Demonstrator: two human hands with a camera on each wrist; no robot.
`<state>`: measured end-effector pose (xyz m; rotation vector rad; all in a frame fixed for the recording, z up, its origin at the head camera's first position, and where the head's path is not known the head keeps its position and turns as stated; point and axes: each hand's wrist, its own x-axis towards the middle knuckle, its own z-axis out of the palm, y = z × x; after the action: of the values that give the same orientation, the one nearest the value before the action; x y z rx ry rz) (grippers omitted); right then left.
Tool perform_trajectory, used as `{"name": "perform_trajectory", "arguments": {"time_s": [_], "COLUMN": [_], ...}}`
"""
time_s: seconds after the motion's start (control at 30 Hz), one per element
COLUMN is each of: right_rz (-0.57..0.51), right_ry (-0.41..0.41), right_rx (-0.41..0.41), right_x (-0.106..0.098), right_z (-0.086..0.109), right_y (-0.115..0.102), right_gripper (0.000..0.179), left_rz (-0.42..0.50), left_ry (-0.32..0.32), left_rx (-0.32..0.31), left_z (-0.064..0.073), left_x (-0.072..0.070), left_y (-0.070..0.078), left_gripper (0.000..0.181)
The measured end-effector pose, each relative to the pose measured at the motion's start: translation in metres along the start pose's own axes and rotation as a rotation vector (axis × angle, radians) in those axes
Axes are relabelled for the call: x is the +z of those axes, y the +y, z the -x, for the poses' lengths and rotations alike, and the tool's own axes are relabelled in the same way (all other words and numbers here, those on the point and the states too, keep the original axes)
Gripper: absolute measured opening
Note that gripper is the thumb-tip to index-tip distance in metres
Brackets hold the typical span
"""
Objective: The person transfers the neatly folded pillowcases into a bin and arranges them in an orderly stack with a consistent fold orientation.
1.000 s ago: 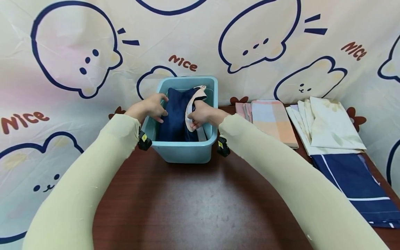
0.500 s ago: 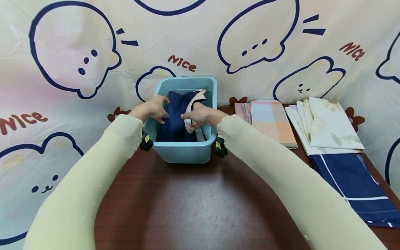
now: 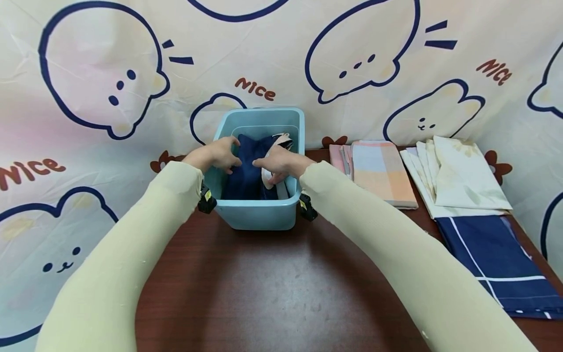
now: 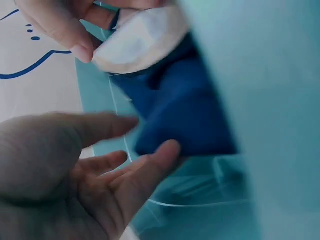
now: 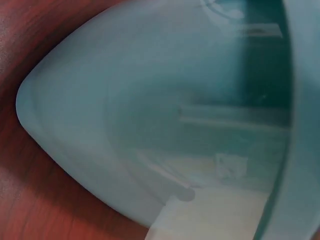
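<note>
A light blue bin stands on the table against the patterned sheet. Inside it lies a navy cloth with a beige-edged, whitish part on its right. My left hand reaches over the bin's left rim with thumb and fingers spread. In the left wrist view, a left fingertip touches the lower edge of the navy cloth. My right hand lies over the beige-edged part, forefinger stretched left and thumb apart below. Part of the cloth is hidden beneath it. The right wrist view shows the bin's wall and no hand.
To the right lie a pink, blue and orange checked folded cloth, a folded cream cloth and a folded navy cloth with white lines. The dark red-brown table extends in front of the bin.
The navy cloth has sunk lower in the bin, its beige edge with it. My right forefinger has straightened out to the left. My left hand has shifted slightly right.
</note>
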<state>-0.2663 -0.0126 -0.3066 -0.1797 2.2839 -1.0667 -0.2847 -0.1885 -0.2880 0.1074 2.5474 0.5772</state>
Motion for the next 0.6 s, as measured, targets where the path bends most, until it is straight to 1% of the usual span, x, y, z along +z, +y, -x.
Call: {"name": "perform_trajectory", "arguments": {"time_s": [0.07,0.17,0.2,0.27,0.37,0.47,0.6], "right_rz": [0.041,0.072,0.084,0.088,0.095,0.101,0.106], "right_ry": [0.011,0.055,0.068,0.088,0.092,0.092,0.102], "right_rx": [-0.004,-0.004,0.000,0.005,-0.003,-0.041,-0.110], "right_x": [0.001,0.001,0.001,0.000,0.000,-0.001,-0.001], "right_z": [0.001,0.003,0.004,0.005,0.008,0.011,0.016], "right_y": [-0.001,-0.003,-0.004,-0.005,-0.007,-0.007,-0.006], "right_gripper": [0.057,0.064,0.064,0.071,0.073,0.070,0.057], "left_rz": [-0.010,-0.023,-0.035,-0.049,-0.065,-0.078,-0.083], "left_ry": [-0.017,-0.026,-0.023,-0.019,-0.011,0.001,0.016], "left_rx": [-0.001,0.005,0.006,0.011,0.018,0.029,0.039], "left_z": [0.002,0.003,0.004,0.005,0.007,0.011,0.016], "left_x": [-0.001,-0.003,-0.004,-0.006,-0.007,-0.008,-0.009], "left_y": [0.000,0.001,0.001,0.001,0.002,0.004,0.006], "left_gripper": [0.060,0.058,0.058,0.056,0.055,0.053,0.052]}}
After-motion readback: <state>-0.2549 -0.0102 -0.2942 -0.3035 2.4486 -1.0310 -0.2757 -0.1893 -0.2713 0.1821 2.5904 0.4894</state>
